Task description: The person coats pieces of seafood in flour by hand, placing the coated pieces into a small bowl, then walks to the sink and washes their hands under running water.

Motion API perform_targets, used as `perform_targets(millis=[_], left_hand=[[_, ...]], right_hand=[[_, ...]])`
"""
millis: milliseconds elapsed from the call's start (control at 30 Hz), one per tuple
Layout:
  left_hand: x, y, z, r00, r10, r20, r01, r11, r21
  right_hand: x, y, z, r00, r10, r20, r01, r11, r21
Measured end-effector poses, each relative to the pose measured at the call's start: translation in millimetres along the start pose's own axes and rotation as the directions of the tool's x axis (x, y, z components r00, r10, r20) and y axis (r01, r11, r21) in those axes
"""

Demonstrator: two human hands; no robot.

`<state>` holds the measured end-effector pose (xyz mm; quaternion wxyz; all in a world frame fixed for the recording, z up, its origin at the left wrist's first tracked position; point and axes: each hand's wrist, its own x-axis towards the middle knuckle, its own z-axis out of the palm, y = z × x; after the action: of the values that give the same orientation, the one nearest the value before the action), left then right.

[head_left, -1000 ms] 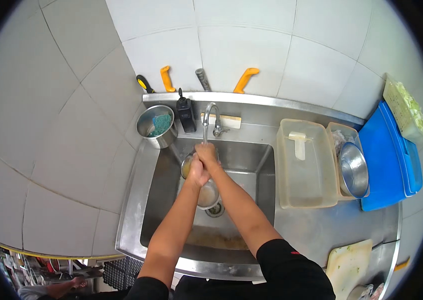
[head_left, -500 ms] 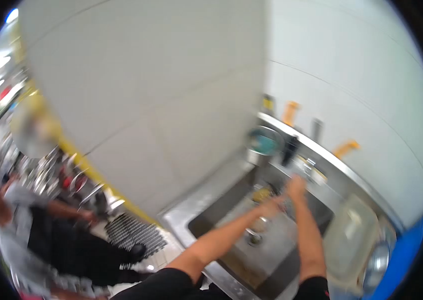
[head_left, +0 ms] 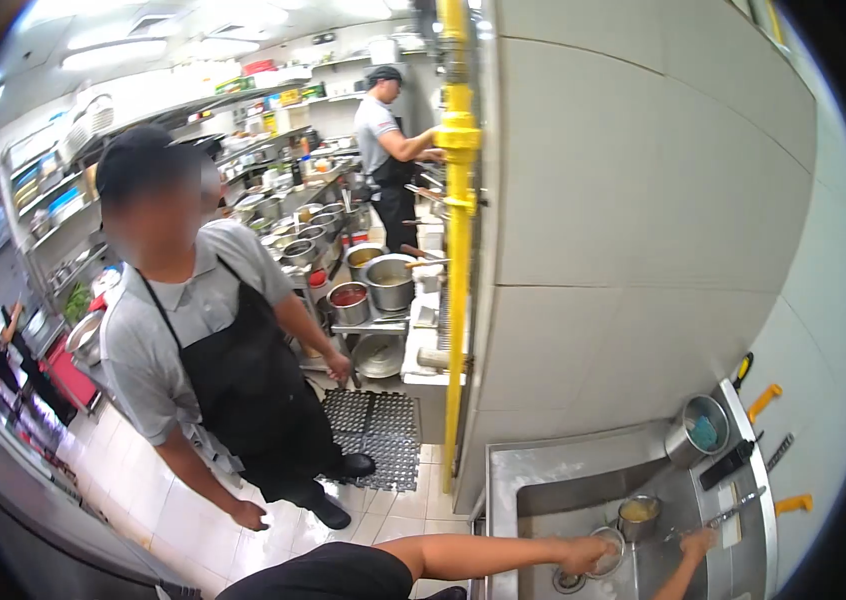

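My left hand [head_left: 588, 555] reaches into the steel sink [head_left: 563, 497], its fingers closed at the rim of a small round bowl [head_left: 611, 556]. What the bowl holds is too small to make out. Just behind it stands a metal pot [head_left: 640, 517] with something yellowish inside. My right hand [head_left: 698, 544] is under the faucet [head_left: 736, 507], close to what looks like splashing water. Its fingers are too small and blurred to read. The drain [head_left: 569, 578] shows beside the left hand.
At the sink's back corner sits a steel container [head_left: 698, 430] with a blue-green scrubber. Orange-handled tools [head_left: 765, 402] stand along the ledge. A person in a black apron [head_left: 243, 370] stands to the left, near a black floor mat [head_left: 373, 437]. A yellow pipe [head_left: 458, 250] runs up the wall edge.
My view has swung left, bringing the kitchen and the aproned person into full sight. My hands, close together before, are now farther apart, the left one at the round bowl.
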<state>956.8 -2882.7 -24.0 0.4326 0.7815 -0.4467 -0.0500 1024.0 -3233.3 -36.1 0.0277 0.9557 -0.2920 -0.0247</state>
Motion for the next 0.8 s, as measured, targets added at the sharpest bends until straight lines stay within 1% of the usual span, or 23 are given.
perform_targets(millis=[33, 67, 100, 133, 167, 200, 233, 267, 300, 333, 367, 400, 433, 467, 500, 533, 567, 600, 633, 667, 700, 767, 800], left_hand=[[-16.5, 24.3, -22.6, 0.978, -0.137, 0.156, 0.148, 0.987, -0.057], [-33.3, 36.5, -36.8, 0.982, -0.141, 0.124, 0.149, 0.988, -0.051], [-50.5, 46.8, -51.1, 0.982, -0.125, 0.145, 0.146, 0.979, -0.143], [-69.9, 55.0, -62.6, 0.981, -0.108, 0.162, 0.144, 0.961, -0.236], [-91.6, 61.9, -72.5, 0.985, -0.121, 0.123, 0.147, 0.962, -0.231], [-114.1, 68.3, -80.9, 0.994, -0.082, 0.067, 0.097, 0.96, -0.262], [-135.5, 72.9, -89.1, 0.999, -0.043, 0.008, 0.044, 0.958, -0.284], [-157.6, 68.9, -92.0, 0.998, -0.056, -0.031, 0.045, 0.961, -0.272], [-181.7, 59.4, -93.0, 0.998, -0.045, -0.045, 0.037, 0.985, -0.166], [-206.1, 49.9, -94.2, 0.998, -0.035, -0.056, 0.032, 0.998, -0.06], [-234.4, 50.1, -100.8, 0.99, -0.108, -0.086, 0.105, 0.994, -0.04], [-265.1, 55.7, -108.7, 0.977, -0.181, -0.115, 0.179, 0.984, -0.022], [-294.8, 60.3, -117.6, 0.968, -0.2, -0.152, 0.194, 0.98, -0.051], [-326.2, 73.0, -132.5, 0.957, -0.22, -0.187, 0.207, 0.975, -0.082], [-358.4, 86.6, -142.4, 0.95, -0.228, -0.215, 0.216, 0.973, -0.078], [-391.9, 103.4, -151.4, 0.917, -0.327, -0.231, 0.294, 0.941, -0.167], [-424.3, 117.5, -154.4, 0.874, -0.424, -0.236, 0.364, 0.895, -0.259], [-458.0, 112.6, -145.3, 0.847, -0.44, -0.299, 0.389, 0.895, -0.216], [-492.1, 104.7, -136.6, 0.817, -0.451, -0.358, 0.416, 0.893, -0.174], [-525.1, 110.1, -135.1, 0.771, -0.531, -0.351, 0.502, 0.846, -0.179], [-559.4, 117.2, -133.0, 0.717, -0.607, -0.343, 0.583, 0.792, -0.183], [-630.8, 127.6, -115.4, 0.621, -0.603, -0.501, 0.611, 0.772, -0.172], [-665.9, 128.7, -108.7, 0.552, -0.745, -0.374, 0.735, 0.647, -0.205]], right_hand=[[2.3, 8.2, 3.6, 0.996, -0.06, -0.072, 0.065, 0.996, 0.065], [23.8, 24.2, 34.3, 0.971, -0.053, -0.235, 0.085, 0.988, 0.13], [55.2, 43.0, 68.6, 0.92, -0.037, -0.39, 0.122, 0.974, 0.193], [77.6, 53.2, 78.2, 0.972, 0.073, -0.225, 0.111, 0.7, 0.706], [97.3, 62.3, 86.0, 0.983, 0.179, -0.05, 0.014, 0.196, 0.98], [55.6, 42.9, 56.3, 0.939, -0.089, -0.331, 0.287, 0.731, 0.619], [-9.0, 10.3, 2.6, 0.752, -0.344, -0.562, 0.384, 0.922, -0.049], [-16.7, -14.3, 15.3, 0.648, -0.306, -0.698, 0.552, 0.819, 0.154], [-57.7, -54.6, -5.3, 0.523, -0.258, -0.812, 0.728, 0.63, 0.269], [-115.1, -90.2, -27.2, 0.596, -0.219, -0.772, 0.777, 0.398, 0.487], [-205.8, -141.5, -82.3, 0.665, -0.179, -0.725, 0.746, 0.124, 0.654], [-251.1, -178.0, -95.1, 0.67, -0.212, -0.711, 0.742, 0.186, 0.644], [-231.8, -197.4, -62.1, 0.587, -0.343, -0.733, 0.793, 0.064, 0.605], [-359.7, -235.3, -147.7, 0.802, -0.432, -0.414, 0.51, 0.133, 0.85], [-350.5, -259.3, -108.3, 0.695, -0.565, -0.445, 0.51, -0.049, 0.859], [-384.0, -285.4, -118.1, 0.729, -0.641, -0.24, 0.421, 0.143, 0.896], [-421.6, -302.8, -132.7, 0.636, -0.759, -0.14, 0.412, 0.18, 0.893], [-441.9, -313.6, -140.2, 0.482, -0.873, 0.071, 0.413, 0.298, 0.861], [-477.4, -321.9, -159.8, 0.391, -0.89, 0.235, 0.506, 0.421, 0.753], [-491.9, -331.0, -155.6, 0.372, -0.898, 0.235, 0.515, 0.41, 0.753], [-502.1, -338.6, -142.3, 0.343, -0.862, 0.373, 0.431, 0.498, 0.753], [-501.7, -345.2, -80.6, 0.249, -0.736, 0.63, 0.273, 0.677, 0.683], [-488.2, -342.5, -24.2, 0.186, -0.645, 0.741, 0.195, 0.764, 0.615]])
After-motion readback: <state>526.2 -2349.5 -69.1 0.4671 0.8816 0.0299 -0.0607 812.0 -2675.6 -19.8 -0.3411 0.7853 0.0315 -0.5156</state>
